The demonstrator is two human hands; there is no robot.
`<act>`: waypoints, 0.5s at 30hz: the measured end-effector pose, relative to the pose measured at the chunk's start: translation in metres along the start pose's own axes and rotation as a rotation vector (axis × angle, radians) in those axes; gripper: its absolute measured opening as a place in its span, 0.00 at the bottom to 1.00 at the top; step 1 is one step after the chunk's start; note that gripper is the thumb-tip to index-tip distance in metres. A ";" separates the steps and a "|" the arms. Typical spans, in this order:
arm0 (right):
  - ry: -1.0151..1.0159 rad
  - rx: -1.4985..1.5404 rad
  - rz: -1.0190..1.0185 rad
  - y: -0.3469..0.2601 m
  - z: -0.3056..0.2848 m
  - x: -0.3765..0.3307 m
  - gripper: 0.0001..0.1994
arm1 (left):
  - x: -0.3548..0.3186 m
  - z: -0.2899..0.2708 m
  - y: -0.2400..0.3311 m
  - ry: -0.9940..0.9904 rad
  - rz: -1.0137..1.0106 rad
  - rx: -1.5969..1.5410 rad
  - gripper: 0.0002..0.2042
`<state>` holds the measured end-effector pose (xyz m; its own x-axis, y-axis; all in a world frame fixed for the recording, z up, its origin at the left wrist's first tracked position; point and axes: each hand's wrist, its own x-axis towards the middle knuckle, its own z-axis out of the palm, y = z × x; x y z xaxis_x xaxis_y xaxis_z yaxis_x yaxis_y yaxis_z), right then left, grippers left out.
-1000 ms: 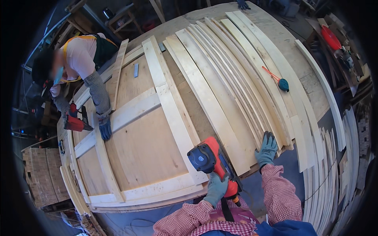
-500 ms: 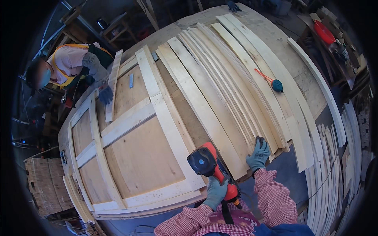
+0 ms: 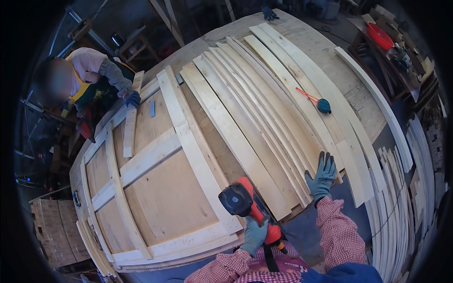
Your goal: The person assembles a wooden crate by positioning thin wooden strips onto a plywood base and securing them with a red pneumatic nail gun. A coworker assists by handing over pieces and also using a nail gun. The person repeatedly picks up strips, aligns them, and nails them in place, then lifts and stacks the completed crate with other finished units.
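My left hand, in a grey-green work glove, is closed around the handle of a red and black nail gun, held over the near edge of the work table. My right hand, gloved alike, has its fingers spread and lies at the near ends of several long thin wooden boards. A wider pale board lies left of that stack. Left of it is a wooden panel with a frame of pale slats on it.
Across the panel, a co-worker's gloved hand holds a short slat. A tape measure rests on boards to the right. More strips stand at the lower right. A red basin sits on a far bench.
My right hand has shifted right along the board ends and its fingers have spread. The co-worker's hand has moved up along the slat, which has shifted toward me. My view has moved slightly.
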<state>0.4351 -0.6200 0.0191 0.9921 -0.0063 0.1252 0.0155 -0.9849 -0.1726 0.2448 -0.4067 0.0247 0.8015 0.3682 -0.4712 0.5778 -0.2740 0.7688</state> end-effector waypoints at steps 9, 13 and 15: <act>-0.084 -0.226 -0.042 0.026 0.040 0.003 0.37 | 0.001 0.002 0.003 0.018 -0.015 0.044 0.36; -0.100 -0.172 -0.093 0.026 0.050 -0.013 0.30 | 0.002 0.004 0.010 -0.002 -0.021 0.057 0.35; -0.087 -0.176 -0.100 0.026 0.052 -0.013 0.27 | 0.003 0.006 0.007 -0.003 -0.029 0.042 0.34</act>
<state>0.4289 -0.6364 -0.0374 0.9938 0.1003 0.0469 0.0999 -0.9949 0.0106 0.2522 -0.4131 0.0257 0.7846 0.3739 -0.4946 0.6069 -0.3000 0.7360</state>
